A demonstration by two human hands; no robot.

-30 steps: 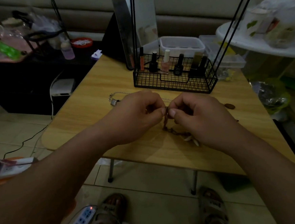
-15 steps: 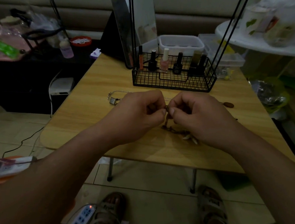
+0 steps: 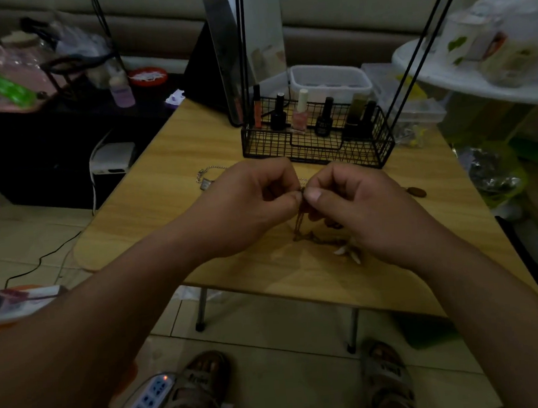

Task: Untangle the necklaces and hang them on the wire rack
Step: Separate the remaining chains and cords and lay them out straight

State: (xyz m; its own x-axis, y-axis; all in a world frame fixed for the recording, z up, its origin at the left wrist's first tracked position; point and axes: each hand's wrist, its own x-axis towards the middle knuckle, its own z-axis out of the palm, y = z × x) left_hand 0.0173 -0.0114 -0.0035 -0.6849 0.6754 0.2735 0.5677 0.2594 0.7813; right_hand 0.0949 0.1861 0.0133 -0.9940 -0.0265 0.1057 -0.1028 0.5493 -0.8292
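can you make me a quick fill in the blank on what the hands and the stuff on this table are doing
1. Both hands, left and right, pinch a brown ____ necklace between them.
2. The silver chain lies on the wooden ____.
3. The nail polish bottles stand in a black wire ____.

Missing words: cord; table; basket

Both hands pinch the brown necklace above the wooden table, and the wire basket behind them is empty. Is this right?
Not quite. The head view shows the wire basket holds nail polish bottles. The rest stands: left hand and right hand pinch the brown necklace above the wooden table.
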